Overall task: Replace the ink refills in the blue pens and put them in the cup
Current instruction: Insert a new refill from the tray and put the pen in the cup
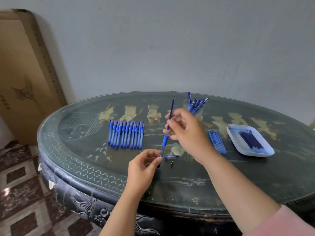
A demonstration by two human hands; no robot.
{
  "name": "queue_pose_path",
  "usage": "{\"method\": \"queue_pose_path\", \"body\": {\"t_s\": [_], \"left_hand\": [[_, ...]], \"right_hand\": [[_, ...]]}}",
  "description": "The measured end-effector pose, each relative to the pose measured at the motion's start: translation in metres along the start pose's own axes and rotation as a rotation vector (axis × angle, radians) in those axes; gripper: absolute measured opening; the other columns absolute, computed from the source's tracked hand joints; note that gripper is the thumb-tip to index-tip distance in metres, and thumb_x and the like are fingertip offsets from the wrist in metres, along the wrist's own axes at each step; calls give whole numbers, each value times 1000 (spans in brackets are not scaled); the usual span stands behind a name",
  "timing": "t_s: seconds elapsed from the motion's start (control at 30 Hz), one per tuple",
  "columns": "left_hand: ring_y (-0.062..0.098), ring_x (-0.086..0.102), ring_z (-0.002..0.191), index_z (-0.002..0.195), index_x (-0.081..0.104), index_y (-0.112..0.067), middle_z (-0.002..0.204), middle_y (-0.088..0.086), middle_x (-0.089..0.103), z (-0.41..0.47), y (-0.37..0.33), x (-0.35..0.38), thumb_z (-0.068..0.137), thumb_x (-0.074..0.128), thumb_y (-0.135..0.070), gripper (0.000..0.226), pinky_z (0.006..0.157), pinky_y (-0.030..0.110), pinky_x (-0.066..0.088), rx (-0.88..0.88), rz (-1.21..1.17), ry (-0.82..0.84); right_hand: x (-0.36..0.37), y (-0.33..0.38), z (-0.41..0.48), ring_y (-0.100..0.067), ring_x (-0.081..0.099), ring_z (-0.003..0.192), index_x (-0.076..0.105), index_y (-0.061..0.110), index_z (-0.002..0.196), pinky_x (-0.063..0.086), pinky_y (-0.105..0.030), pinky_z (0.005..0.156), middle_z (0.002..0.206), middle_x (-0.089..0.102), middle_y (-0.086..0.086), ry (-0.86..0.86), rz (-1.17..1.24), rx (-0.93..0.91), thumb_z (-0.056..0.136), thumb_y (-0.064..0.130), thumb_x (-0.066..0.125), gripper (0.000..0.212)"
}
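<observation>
My left hand [144,165] pinches the lower end of a blue pen barrel [164,144], held tilted above the table. My right hand [185,132] pinches a thin blue ink refill [171,109] that sticks up out of the barrel's top. A row of several capped blue pens [126,137] lies to the left. The clear cup [194,106] at the back holds several blue pens. A pen cap [171,157] and a small metal tip [172,163] lie on the table below the barrel.
Several refills [217,142] lie in a row right of my right hand. A white tray [233,132] at the right holds several dark refills. The dark round table [85,159] has a glass top. A cardboard box [25,74] leans on the wall at left.
</observation>
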State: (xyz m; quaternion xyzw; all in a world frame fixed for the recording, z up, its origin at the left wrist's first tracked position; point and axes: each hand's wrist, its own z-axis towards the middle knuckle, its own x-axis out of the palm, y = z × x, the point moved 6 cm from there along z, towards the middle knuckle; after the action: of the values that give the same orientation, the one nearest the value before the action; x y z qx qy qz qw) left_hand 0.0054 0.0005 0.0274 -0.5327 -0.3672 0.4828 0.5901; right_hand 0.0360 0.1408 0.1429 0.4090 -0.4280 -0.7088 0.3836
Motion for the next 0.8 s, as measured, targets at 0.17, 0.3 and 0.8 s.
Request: {"method": "queue_pose_path", "body": {"t_s": [0.17,0.3,0.8], "left_hand": [[16,69,79,90,71,-21,85,-5,73,1,1,-1,86,72,-6,15,78,25,56,5,-16,-27],[18,70,81,90,71,-21,85,-3,73,1,3,-2,86,71,-5,16,82,31,57,3,-29,-35],[13,70,81,90,69,-22,86,-6,73,3,4,-1,86,71,-5,18,80,23,55,5,8,-33]], "right_hand": [[8,-17,-4,-9,67,86,69,21,93,57,-39,85,89,70,7,91,-221,16,92,15,64,7],[5,-32,-8,-10,69,87,70,25,97,59,-38,82,89,70,6,95,-199,62,90,19,67,9],[8,-95,-38,-11,62,83,71,18,92,54,-26,77,89,66,3,114,-723,237,90,23,68,7]]}}
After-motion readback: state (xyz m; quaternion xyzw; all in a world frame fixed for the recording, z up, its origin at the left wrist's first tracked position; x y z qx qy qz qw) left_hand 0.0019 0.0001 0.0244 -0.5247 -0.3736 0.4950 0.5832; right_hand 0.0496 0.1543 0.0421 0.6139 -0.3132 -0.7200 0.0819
